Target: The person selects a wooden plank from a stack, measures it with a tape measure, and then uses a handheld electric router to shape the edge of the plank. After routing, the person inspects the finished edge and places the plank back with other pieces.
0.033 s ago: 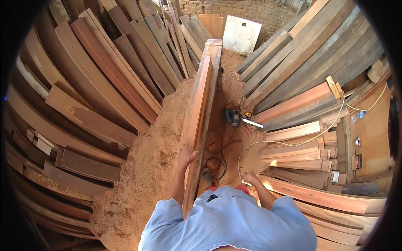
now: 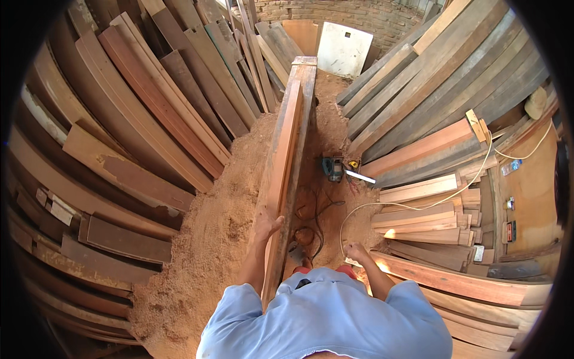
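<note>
My left hand (image 2: 266,227) is on a long reddish-brown plank (image 2: 284,155), its thumb over the right side and its fingers toward the left. That plank lies lengthwise on a long, raised, weathered timber beam (image 2: 306,78) running away from me. My right hand (image 2: 357,252) is closed at my right side, by the near end of a pale cable (image 2: 353,210). A small whitish piece shows below its fingers; what it is I cannot make out. On the ground right of the beam sits a dark green power tool (image 2: 332,169), beside a white strip (image 2: 360,176).
Stacked boards (image 2: 155,119) line the left side, and leaning timbers (image 2: 442,78) fill the right. Short offcuts (image 2: 424,209) lie in piles nearer me. Dark cords (image 2: 312,224) coil on the sawdust-covered ground (image 2: 203,239) near my feet. A white panel (image 2: 345,49) leans at the back.
</note>
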The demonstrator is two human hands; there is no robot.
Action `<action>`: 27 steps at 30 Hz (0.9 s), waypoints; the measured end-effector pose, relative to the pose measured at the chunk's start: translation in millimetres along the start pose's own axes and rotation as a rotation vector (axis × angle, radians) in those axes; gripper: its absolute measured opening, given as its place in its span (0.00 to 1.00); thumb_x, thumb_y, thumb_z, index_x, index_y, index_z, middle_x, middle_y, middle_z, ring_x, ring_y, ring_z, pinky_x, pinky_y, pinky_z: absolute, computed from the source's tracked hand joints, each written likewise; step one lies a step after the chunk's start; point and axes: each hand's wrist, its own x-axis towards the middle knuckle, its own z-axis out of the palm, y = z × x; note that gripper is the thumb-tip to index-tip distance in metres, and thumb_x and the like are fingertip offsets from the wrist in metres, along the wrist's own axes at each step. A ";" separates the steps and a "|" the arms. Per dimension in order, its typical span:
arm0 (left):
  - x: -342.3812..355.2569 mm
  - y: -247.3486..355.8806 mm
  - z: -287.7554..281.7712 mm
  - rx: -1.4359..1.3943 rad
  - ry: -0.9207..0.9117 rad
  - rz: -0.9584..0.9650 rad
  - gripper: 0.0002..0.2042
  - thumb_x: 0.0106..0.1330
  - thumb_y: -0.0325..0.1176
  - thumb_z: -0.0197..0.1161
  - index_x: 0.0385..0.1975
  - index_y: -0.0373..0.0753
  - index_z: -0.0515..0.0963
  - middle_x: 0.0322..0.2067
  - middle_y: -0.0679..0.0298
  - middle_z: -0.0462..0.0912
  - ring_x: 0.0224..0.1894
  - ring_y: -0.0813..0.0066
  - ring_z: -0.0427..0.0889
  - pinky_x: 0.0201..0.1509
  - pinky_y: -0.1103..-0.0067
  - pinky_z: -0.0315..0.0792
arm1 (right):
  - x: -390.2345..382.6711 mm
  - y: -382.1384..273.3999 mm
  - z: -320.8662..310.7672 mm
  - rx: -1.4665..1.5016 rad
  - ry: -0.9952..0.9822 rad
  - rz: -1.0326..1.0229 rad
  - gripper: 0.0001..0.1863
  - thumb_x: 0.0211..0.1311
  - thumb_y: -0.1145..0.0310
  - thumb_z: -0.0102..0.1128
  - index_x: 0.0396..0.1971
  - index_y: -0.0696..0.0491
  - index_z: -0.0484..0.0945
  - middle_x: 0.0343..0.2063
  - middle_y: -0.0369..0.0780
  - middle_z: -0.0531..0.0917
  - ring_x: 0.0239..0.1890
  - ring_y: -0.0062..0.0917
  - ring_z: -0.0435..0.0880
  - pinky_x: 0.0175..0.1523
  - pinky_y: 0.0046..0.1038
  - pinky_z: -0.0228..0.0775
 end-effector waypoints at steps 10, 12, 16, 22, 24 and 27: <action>49.1 -18.0 22.1 -0.011 -0.081 0.062 0.41 0.58 0.51 0.68 0.64 0.26 0.62 0.57 0.34 0.77 0.60 0.38 0.77 0.64 0.59 0.71 | 47.1 -72.3 -1.2 0.159 0.059 -0.007 0.15 0.68 0.61 0.59 0.38 0.60 0.83 0.26 0.38 0.81 0.26 0.23 0.80 0.32 0.31 0.73; 51.8 -30.6 22.0 -0.078 -0.033 0.092 0.42 0.58 0.49 0.69 0.66 0.27 0.61 0.58 0.34 0.76 0.62 0.39 0.75 0.66 0.59 0.70 | 49.4 -88.6 -4.1 0.094 0.028 0.017 0.15 0.68 0.61 0.59 0.37 0.60 0.83 0.25 0.39 0.82 0.26 0.24 0.81 0.33 0.31 0.74; 45.9 -62.3 30.2 -0.159 -0.011 0.163 0.43 0.57 0.47 0.70 0.69 0.30 0.61 0.57 0.36 0.78 0.61 0.38 0.76 0.65 0.58 0.71 | 55.8 -109.7 -8.3 0.047 -0.022 -0.009 0.20 0.66 0.55 0.59 0.38 0.59 0.85 0.38 0.52 0.87 0.44 0.42 0.87 0.50 0.40 0.76; -1.3 -134.2 18.1 -0.329 -0.171 0.080 0.46 0.53 0.46 0.76 0.69 0.31 0.62 0.58 0.39 0.78 0.62 0.46 0.77 0.67 0.63 0.70 | 87.4 -131.5 -3.1 -0.145 -0.096 -0.143 0.19 0.66 0.58 0.59 0.40 0.62 0.83 0.31 0.47 0.87 0.33 0.37 0.85 0.41 0.40 0.76; -16.3 -151.2 11.0 -0.402 -0.260 0.021 0.47 0.52 0.45 0.78 0.69 0.31 0.62 0.59 0.39 0.77 0.63 0.47 0.77 0.68 0.64 0.70 | 103.2 -168.3 0.2 -0.301 -0.094 -0.277 0.21 0.66 0.58 0.58 0.46 0.62 0.82 0.40 0.51 0.86 0.43 0.44 0.84 0.49 0.43 0.75; -32.5 -151.0 -0.8 -0.410 -0.340 -0.077 0.47 0.51 0.45 0.79 0.69 0.30 0.62 0.59 0.40 0.77 0.63 0.47 0.77 0.67 0.64 0.71 | 119.6 -245.6 -3.0 -0.319 0.006 -0.466 0.25 0.66 0.58 0.58 0.56 0.61 0.78 0.55 0.57 0.80 0.59 0.51 0.77 0.64 0.45 0.68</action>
